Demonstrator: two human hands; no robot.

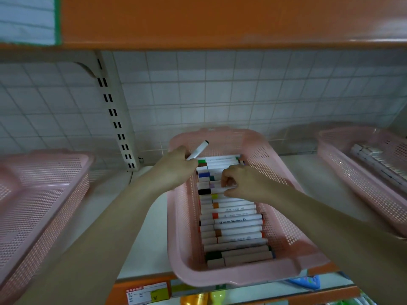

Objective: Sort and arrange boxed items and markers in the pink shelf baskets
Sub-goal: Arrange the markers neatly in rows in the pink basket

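Nearest us, the middle basket [242, 276] sits on the shelf [141, 238], its front lip over the edge. Inside it, markers [233, 225] lie crosswise in a tidy stack. We judge them light, stiff and smooth, apt to roll, so each is best pinched mid-barrel rather than by the cap. Our right hand [246, 183] rests on the row, its fingers [226, 180] curled onto one white barrel, seemingly pinching it. Further back, our left hand [176, 166] grips a loose marker [198, 150] by its lower end, dark tip pointing up. Side baskets [41, 194] flank us; the right one [361, 181] holds boxed items [374, 160].
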